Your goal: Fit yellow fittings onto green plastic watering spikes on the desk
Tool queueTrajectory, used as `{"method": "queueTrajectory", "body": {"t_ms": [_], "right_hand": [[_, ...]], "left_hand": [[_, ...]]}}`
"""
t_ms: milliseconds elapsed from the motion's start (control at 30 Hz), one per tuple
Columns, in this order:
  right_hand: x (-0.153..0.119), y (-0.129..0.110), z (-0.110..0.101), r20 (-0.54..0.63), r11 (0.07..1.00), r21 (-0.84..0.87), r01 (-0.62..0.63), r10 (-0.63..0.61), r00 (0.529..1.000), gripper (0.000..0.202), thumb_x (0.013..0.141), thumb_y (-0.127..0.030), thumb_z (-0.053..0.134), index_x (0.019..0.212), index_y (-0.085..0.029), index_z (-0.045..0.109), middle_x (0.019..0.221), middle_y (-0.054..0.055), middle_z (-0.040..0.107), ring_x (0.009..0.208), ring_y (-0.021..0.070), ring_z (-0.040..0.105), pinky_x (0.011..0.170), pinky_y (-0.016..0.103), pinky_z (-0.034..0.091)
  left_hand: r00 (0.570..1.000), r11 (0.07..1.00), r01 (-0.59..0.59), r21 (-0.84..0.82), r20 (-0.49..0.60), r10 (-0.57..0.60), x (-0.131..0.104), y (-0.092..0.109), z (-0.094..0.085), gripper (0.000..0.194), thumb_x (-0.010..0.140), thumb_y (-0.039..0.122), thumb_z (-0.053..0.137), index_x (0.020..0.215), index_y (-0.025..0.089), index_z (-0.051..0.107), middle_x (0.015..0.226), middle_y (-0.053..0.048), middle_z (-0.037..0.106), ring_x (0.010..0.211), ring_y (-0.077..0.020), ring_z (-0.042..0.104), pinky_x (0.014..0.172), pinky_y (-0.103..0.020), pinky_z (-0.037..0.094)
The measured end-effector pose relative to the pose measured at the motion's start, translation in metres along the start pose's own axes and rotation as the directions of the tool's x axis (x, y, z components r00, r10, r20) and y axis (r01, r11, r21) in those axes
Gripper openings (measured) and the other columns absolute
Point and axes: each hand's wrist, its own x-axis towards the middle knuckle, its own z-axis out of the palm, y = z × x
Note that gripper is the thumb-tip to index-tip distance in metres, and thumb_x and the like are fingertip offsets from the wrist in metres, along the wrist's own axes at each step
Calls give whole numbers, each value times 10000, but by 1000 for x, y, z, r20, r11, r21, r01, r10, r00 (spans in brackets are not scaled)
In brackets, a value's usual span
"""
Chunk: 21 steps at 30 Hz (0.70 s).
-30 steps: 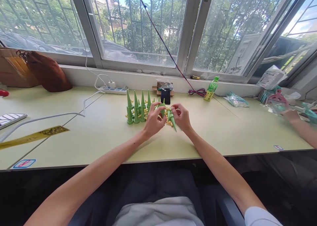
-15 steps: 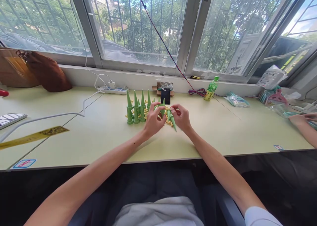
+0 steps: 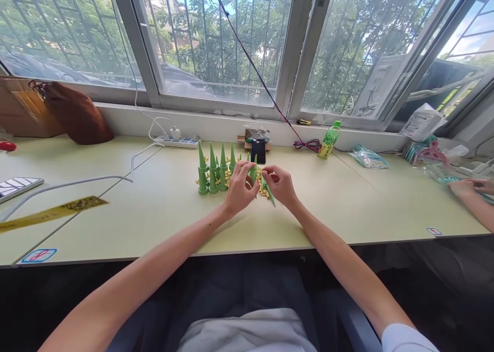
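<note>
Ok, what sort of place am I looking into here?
Probably a small workshop or shared workroom: rows of green cones on a long table by barred windows, a power strip behind them, and another person's hands busy further along.

Across a tabletop (image 3: 358, 203) below windows (image 3: 231, 43), cones (image 3: 203, 181) stand in rows near the middle. At their right end, the left hand (image 3: 240, 190) holds another cone (image 3: 253, 173), with the right hand (image 3: 283, 186) just to its right. Behind the hands lies a phone (image 3: 258, 152). To the phone's right come a coiled cable (image 3: 307, 145), then an upright bottle (image 3: 329, 140). Behind the cones, leftward, a power strip (image 3: 181, 142) lies along the wall (image 3: 219, 128); a pouch (image 3: 83, 119) sits farther left.
</note>
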Motion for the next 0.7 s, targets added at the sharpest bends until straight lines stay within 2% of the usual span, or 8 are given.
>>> {"method": "queueTrajectory", "body": {"t_ms": [467, 700], "right_hand": [[0, 6, 3, 47, 1000, 8, 4, -5, 999, 318, 907, -477, 557, 943, -176, 653, 912, 82, 697, 634, 152, 627, 628, 290, 541], [0, 7, 4, 53, 999, -44, -16, 19, 998, 336, 908, -486, 531, 890, -170, 641, 806, 62, 680, 603, 150, 587, 598, 279, 488]], "left_hand": [[1000, 1000, 15, -12, 22, -14, -2, -2, 1, 358, 831, 101, 607, 1166, 207, 536, 1221, -90, 512, 550, -17, 538, 523, -203, 542], [1000, 1000, 16, 2, 27, -16, -3, -2, 2, 368, 824, 94, 605, 1164, 206, 523, 1212, -81, 519, 548, -17, 534, 520, -196, 526]]}}
